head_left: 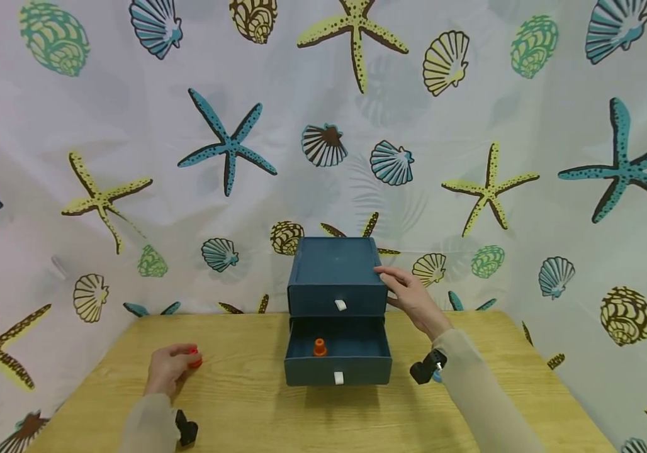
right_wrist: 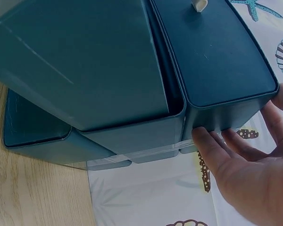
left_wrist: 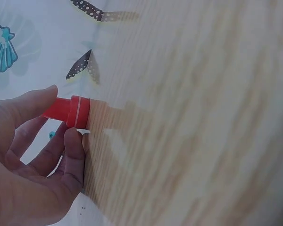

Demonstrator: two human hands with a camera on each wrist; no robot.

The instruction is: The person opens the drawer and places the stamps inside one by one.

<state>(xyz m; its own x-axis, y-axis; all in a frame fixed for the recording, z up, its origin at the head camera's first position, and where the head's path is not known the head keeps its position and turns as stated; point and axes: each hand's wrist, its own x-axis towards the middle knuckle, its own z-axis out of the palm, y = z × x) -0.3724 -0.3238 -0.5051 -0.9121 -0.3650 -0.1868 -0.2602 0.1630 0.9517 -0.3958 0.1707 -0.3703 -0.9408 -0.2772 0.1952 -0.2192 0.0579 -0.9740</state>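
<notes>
On the left part of the wooden table, my left hand (head_left: 167, 368) pinches a small red stepped plastic peg (left_wrist: 78, 112) between thumb and fingers. The peg's wide end is right at the tabletop. A dark blue two-drawer cabinet (head_left: 337, 261) stands at the middle, its upper drawer (head_left: 315, 301) closed and its lower drawer (head_left: 363, 372) pulled out. Inside the lower drawer, toward its left, stands an orange stepped peg (head_left: 320, 347). My right hand (head_left: 411, 296) rests at the cabinet's upper right edge, its fingertips (right_wrist: 203, 136) touching the side wall.
Under my right forearm, a blue piece (head_left: 437, 376) lies on the table (head_left: 233, 402), mostly hidden by the black wrist camera (head_left: 428, 367). A white cloth (head_left: 278, 201) with starfish and shells hangs close behind the cabinet and along both sides. White pull tabs (head_left: 338, 377) stick out from the drawers.
</notes>
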